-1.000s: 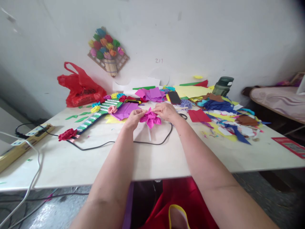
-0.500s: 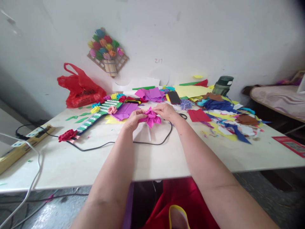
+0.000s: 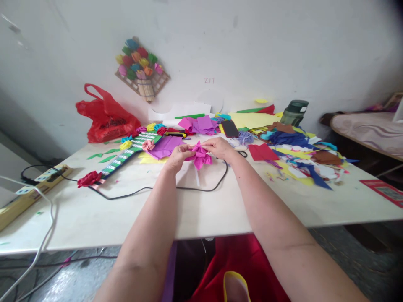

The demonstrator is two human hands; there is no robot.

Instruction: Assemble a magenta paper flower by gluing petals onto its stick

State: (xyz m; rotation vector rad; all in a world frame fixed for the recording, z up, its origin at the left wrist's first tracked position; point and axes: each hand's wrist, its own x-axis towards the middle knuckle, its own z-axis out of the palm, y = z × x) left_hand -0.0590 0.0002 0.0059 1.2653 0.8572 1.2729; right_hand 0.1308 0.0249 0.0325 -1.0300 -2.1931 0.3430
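Note:
A bright pink paper flower is held above the white table, between my two hands. My left hand pinches its left side. From the right, my right hand pinches petals near its top. A thin whitish stick shows just below the flower; whether it is joined to it I cannot tell. Behind my left hand lies purple paper. To the left is a green and white striped craft piece with paper flowers on it.
A black cable crosses the table below the flower. A power strip and red bag are on the left. Behind lies a phone. Coloured scraps, red paper and a dark green bottle are on the right.
Both hands keep nearly the same place and grip. The flower's petals have shifted very slightly.

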